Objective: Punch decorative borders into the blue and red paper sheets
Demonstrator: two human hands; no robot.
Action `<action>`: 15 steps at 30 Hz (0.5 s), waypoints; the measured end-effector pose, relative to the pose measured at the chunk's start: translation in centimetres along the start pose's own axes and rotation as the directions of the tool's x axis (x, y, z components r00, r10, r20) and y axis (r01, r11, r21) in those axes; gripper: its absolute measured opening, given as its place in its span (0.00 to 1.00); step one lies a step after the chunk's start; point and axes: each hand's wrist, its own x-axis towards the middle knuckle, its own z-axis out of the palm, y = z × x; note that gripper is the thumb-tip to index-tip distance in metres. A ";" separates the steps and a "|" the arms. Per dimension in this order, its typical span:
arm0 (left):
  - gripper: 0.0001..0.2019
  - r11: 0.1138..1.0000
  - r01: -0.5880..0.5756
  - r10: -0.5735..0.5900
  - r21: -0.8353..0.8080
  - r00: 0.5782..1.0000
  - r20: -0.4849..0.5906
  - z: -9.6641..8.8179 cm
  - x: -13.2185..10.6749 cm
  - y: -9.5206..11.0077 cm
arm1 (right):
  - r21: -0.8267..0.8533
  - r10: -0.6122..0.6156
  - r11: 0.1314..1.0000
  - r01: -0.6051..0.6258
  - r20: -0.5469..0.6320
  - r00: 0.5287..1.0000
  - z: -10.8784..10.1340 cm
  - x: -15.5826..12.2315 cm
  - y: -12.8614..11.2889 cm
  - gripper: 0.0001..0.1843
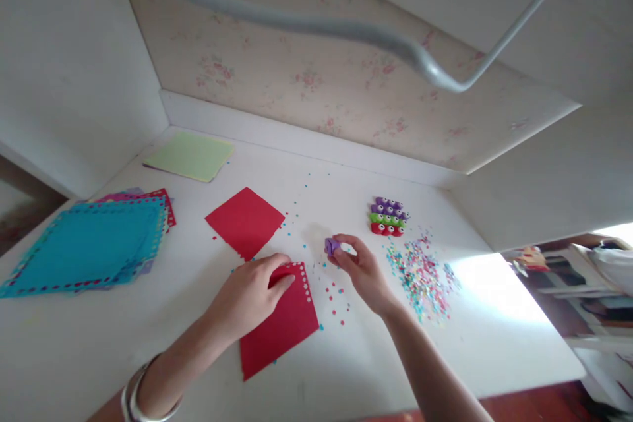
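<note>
My left hand [252, 293] rests on the upper left corner of a red paper sheet [281, 326], fingers curled and pressing it to the white table [163, 316]. The sheet's top and right edges carry a row of punched holes. My right hand [361, 267] pinches a small purple hole punch [331, 246] just above the table, right of the sheet's top corner. A second red sheet [246, 221] lies farther back.
A stack of blue and pink punched sheets [89, 241] lies at the left, a light green sheet [190, 156] at the back left. Small punches in purple, green and red [388, 215] sit in rows at the back right, beside a confetti pile [420, 277]. A grey pipe [297, 20] crosses overhead.
</note>
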 end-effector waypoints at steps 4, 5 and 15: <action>0.10 0.995 -0.009 0.008 -0.101 1.000 -0.017 -0.1 0.3 0.0 | 0.009 -0.006 1.000 0.006 0.018 1.000 0.9 -3.9 0.9 0.13; 0.11 0.993 -0.004 0.001 -0.122 1.000 -0.019 -0.1 0.3 0.0 | -0.020 -0.006 1.000 0.007 0.040 0.999 1.1 -4.5 1.0 0.12; 0.13 0.977 0.059 -0.066 -0.203 0.997 -0.028 -0.2 0.3 0.0 | -0.063 0.035 0.998 -0.027 0.120 0.992 2.0 -6.8 0.2 0.11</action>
